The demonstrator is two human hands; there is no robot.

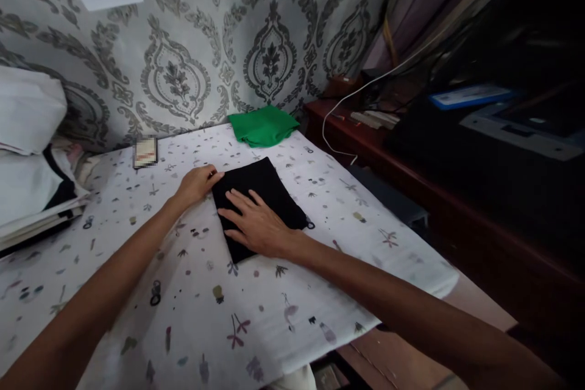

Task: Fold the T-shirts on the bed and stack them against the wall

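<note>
A black folded cloth (pixel 274 189) lies flat on the white printed sheet (pixel 183 323) that covers the table. At the cloth's far left corner, my left hand (pixel 198 184) has its fingers and thumb closed on the edge. My right hand (pixel 258 225) rests palm down across the near left part of the black cloth, its fingers spread and stretched out. Just beyond the cloth, a green folded cloth (pixel 265 126) lies by the wall.
A small blurred card-like item (pixel 145 152) is near the wall. White items (pixel 27 152) are stacked at the left edge. To the right stands a dark red wooden desk (pixel 365 140) with a white cable (pixel 323 128). Patterned wallpaper (pixel 178 79) rises behind.
</note>
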